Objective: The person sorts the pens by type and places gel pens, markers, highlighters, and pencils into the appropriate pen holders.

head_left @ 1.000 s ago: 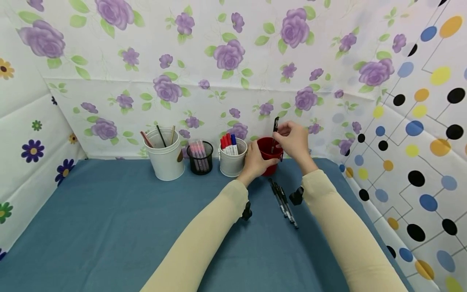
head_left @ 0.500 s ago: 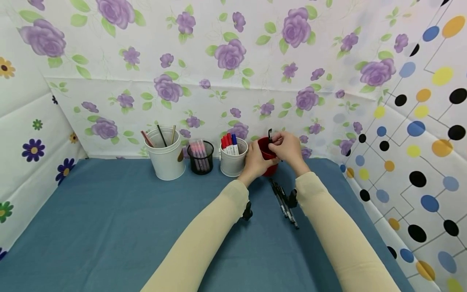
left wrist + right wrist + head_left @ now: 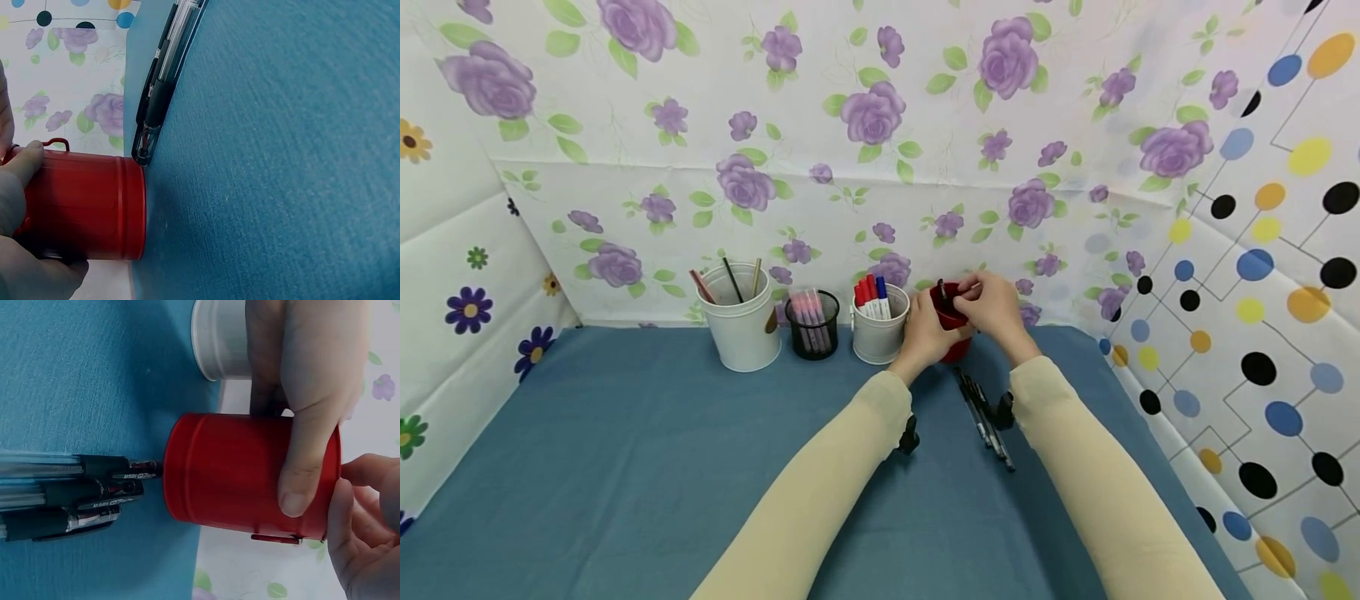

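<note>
My left hand (image 3: 925, 331) grips the small red bucket (image 3: 240, 472), thumb across its near side and fingers round the left. In the left wrist view the red bucket (image 3: 81, 206) stands on the blue cloth. Inside its mouth leans a black gel pen (image 3: 942, 289), only the upper end showing. My right hand (image 3: 990, 308) is at the bucket's right rim, fingers loosely bent, apart from that pen; in the right wrist view its fingertips touch or nearly touch the rim. Several black gel pens (image 3: 983, 421) lie on the cloth before the bucket.
Left of the red bucket stand a white bucket (image 3: 877, 337) with red and blue markers, a black mesh cup (image 3: 814, 346) of pink pens, and a larger white bucket (image 3: 745, 342) with pencils. A floral cloth wall (image 3: 850, 225) rises close behind.
My right hand has lowered the gel pen into the red bucket and let it go; the pen now leans left inside. My left hand has kept its hold on the bucket.
</note>
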`<state>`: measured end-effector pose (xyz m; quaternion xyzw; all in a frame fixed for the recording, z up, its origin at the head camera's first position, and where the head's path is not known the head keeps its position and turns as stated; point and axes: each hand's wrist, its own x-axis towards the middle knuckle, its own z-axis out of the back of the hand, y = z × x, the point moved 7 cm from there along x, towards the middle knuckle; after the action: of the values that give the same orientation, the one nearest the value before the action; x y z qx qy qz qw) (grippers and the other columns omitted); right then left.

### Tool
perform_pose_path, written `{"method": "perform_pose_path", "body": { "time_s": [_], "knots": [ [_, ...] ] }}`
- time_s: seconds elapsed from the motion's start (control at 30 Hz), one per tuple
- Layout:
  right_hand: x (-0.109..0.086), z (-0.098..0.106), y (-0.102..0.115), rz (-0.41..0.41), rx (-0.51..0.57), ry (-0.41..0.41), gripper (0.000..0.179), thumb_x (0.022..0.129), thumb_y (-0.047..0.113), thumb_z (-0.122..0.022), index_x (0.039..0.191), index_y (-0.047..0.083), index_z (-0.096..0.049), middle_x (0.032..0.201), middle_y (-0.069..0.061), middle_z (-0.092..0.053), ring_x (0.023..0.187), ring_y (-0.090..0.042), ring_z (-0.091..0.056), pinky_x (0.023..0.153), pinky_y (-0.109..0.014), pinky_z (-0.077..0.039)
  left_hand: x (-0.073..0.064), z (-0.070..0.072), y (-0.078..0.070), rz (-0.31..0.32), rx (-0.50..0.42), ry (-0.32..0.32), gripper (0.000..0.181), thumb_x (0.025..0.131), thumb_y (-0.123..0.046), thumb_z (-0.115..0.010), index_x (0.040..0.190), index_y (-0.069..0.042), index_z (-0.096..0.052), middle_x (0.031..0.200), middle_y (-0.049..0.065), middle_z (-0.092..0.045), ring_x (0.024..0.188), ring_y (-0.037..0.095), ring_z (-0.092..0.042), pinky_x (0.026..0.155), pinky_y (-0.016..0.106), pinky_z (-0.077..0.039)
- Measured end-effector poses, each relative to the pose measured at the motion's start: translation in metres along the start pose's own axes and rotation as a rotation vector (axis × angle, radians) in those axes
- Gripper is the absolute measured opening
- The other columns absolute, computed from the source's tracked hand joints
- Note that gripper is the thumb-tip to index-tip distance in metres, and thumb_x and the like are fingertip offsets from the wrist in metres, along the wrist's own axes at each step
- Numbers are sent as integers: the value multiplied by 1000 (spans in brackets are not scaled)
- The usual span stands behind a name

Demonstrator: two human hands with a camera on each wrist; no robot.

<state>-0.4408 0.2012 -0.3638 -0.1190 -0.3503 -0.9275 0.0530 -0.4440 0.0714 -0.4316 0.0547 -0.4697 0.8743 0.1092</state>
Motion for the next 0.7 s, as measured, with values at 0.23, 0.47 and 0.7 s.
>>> {"method": "perform_pose_path", "body": {
  "time_s": [0.23, 0.47, 0.7],
  "knots": [
    [-22, 22, 16, 142, -64, -62, 18, 100, 14, -70, 115, 5, -71, 101, -17, -77, 93, -34, -74, 75, -50, -62, 0, -1, 1, 13, -19, 7, 94, 92, -42, -84, 161, -9, -30, 154, 14, -42, 142, 29, -47, 118, 45, -44],
    [-57, 28, 30, 260, -198, 24, 13, 98, 11, -74, 107, 2, -72, 94, -17, -76, 80, -31, -73, 71, -49, -62, 0, -2, 2, 8, -9, 6, 93, 94, -42, -83, 161, -7, -29, 154, 16, -41, 143, 31, -46, 120, 46, -43],
    [-86, 2, 11, 213, -275, 237, 18, 95, 10, -78, 110, 1, -74, 86, -11, -75, 70, -21, -70, 65, -42, -60, 4, -4, 5, -1, -14, 10, 93, 94, -41, -83, 161, -8, -27, 157, 16, -39, 144, 32, -45, 118, 49, -44]
  ]
}}
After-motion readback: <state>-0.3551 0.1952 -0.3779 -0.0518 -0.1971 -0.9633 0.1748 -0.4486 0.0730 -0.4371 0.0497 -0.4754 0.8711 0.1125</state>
